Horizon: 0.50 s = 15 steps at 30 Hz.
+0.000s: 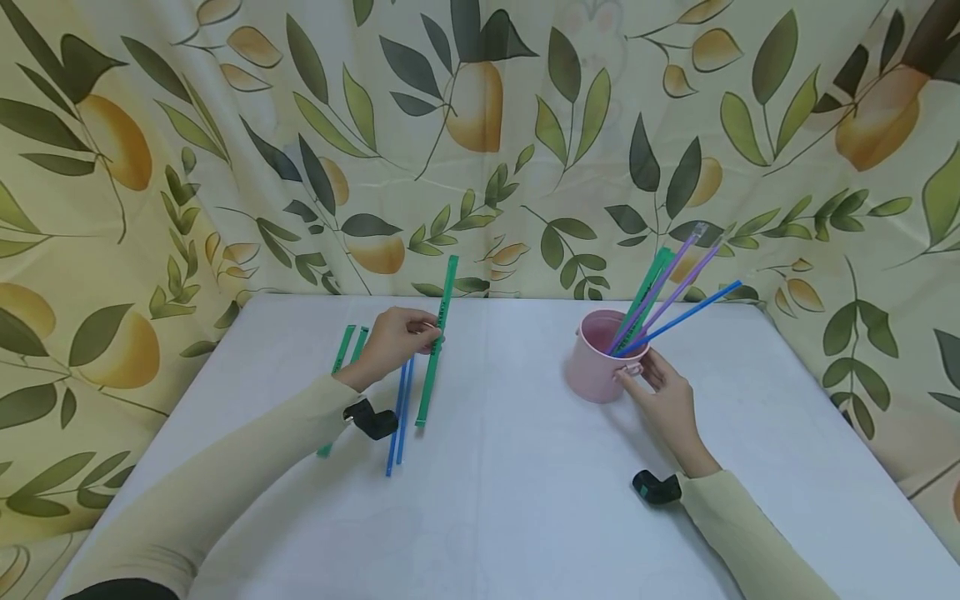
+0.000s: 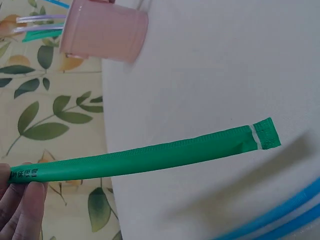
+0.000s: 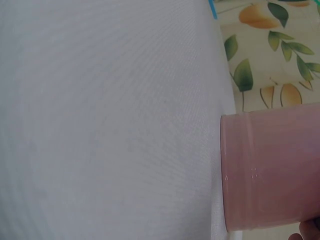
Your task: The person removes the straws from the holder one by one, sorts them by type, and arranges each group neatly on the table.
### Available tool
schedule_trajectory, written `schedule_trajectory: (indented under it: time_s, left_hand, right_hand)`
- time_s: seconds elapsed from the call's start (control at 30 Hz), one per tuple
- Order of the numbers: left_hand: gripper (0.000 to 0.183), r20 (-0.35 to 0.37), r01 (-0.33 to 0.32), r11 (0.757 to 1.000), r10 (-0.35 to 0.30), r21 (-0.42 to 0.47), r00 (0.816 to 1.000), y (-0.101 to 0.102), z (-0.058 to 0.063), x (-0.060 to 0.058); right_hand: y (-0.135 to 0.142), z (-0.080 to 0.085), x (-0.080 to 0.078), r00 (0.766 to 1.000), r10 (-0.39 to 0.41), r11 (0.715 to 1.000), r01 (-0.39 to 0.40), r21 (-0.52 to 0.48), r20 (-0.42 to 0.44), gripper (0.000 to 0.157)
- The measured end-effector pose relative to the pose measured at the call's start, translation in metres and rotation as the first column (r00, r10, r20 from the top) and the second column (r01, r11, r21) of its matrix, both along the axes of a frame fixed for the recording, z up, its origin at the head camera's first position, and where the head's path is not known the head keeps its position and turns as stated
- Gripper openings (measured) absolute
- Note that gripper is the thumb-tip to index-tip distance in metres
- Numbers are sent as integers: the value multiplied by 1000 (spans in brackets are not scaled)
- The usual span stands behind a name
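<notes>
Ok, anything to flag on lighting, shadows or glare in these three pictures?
Head: soft, fairly even light, with a faint shadow beside the left sleeve on the white table; left wrist: a broad, soft-edged shadow on the table, apart from the green packet; right wrist: small glints on the pink bucket, no strong glare.

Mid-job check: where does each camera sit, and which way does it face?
Head: worn on the head, facing forward and down across the white table to the patterned cloth; left hand, right hand and sleeves show.
Left wrist: worn there, facing the held green packet, pink bucket beyond; fingers show at lower left.
Right wrist: worn there, facing the table and bucket's side; fingertips show at lower right.
Shared: head and left wrist both show that packet and the bucket.
</notes>
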<state>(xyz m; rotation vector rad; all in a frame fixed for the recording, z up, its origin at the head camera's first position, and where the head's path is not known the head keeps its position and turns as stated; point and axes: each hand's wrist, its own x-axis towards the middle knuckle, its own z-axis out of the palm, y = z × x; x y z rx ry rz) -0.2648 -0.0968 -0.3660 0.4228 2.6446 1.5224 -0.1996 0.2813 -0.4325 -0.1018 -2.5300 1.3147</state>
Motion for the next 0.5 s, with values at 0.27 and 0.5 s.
schedule_trajectory:
  time_s: [0.27, 0.5]
  left_hand:
    - [27, 38, -37, 999, 36, 6, 999, -24, 2, 4]
    - [29, 80, -84, 996, 87, -44, 993, -43, 2, 5]
  right_hand:
    - [0, 0, 1, 1000, 0, 1000, 0, -14, 1, 71]
    - [-2, 2, 1, 1000, 0, 1000, 0, -23, 13, 71]
